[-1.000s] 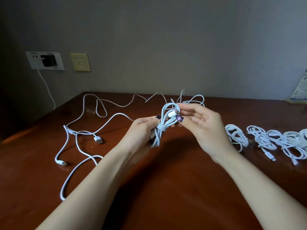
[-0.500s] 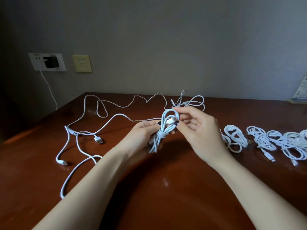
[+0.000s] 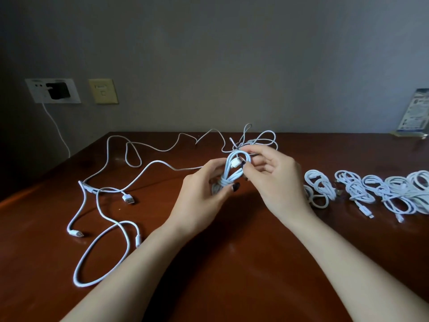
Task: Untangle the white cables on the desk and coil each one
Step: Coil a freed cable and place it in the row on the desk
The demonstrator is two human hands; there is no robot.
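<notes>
Above the middle of the desk I hold a coiled white cable [image 3: 228,175] wound tight round its waist. My left hand [image 3: 202,194] grips the lower part of the bundle, thumb across the front. My right hand [image 3: 269,180] pinches the cable's white plug end at the top loop. Loose white cables [image 3: 104,189] sprawl over the left half of the desk, with plugs lying free. A small tangle of white cable [image 3: 257,139] lies behind my hands. Several coiled cables [image 3: 362,191] lie in a row to the right.
The dark brown desk [image 3: 232,263] meets a grey wall at the back. A wall socket with a black charger [image 3: 58,90] and its white lead is at the left, beside a yellow plate [image 3: 103,91]. A printed card stand [image 3: 415,113] stands at the back right.
My right hand has moved the plug end over and down into the top loop of the bundle. The bundle has sunk a little; my left hand keeps its hold.
</notes>
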